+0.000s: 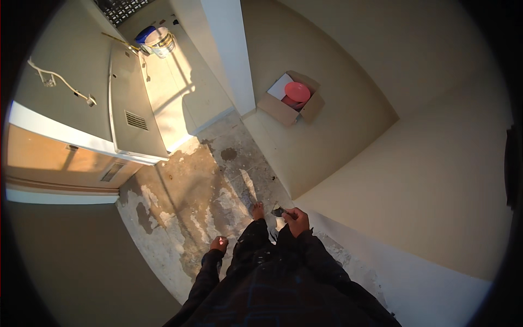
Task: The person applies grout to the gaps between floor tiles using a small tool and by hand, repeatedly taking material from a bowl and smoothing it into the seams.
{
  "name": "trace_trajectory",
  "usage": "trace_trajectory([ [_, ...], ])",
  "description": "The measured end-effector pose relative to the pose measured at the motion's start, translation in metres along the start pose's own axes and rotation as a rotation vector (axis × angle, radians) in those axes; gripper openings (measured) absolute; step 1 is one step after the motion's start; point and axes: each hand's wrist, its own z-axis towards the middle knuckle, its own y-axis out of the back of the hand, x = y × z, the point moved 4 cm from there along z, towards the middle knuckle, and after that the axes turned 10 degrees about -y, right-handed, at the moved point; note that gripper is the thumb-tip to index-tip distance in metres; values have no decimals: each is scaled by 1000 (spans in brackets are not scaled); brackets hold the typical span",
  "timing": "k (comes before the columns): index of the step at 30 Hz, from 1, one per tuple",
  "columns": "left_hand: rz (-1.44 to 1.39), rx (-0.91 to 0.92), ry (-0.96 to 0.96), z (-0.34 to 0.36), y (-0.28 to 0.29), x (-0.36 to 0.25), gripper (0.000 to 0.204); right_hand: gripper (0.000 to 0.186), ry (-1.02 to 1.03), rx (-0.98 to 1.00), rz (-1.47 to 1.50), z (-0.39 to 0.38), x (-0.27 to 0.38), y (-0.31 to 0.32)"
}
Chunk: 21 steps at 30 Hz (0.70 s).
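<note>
My right hand (297,220) grips a small dark flat tool (278,211), which looks like a scraper or putty knife, held out in front of my right leg. My left hand (219,243) hangs beside my left leg with its fingers curled; a small pink spot shows at it, and I cannot make out whether it is something held. Below me, my bare foot (257,211) rests on a rough, patchy floor (196,174) with flaking pale material and dark stains.
A cardboard box (294,117) with red plastic items sits on the beige floor at the right. A sunlit passage at the upper left holds a white bucket (162,46) and a blue one. A white cable (65,82) and vented panels line the left; pale walls edge the right.
</note>
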Motion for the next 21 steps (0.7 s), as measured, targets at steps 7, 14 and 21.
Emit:
trace_trajectory([
  [7,406,109,-53,155,81,-131,37,18,-60,-324,470,126,69,47],
  [14,331,503,-152,249,90,-241,38,16,-438,-552,747,287,53,65],
  [21,280,270,118,317,150,-343,34,20,-328,-130,254,455,185,-3],
])
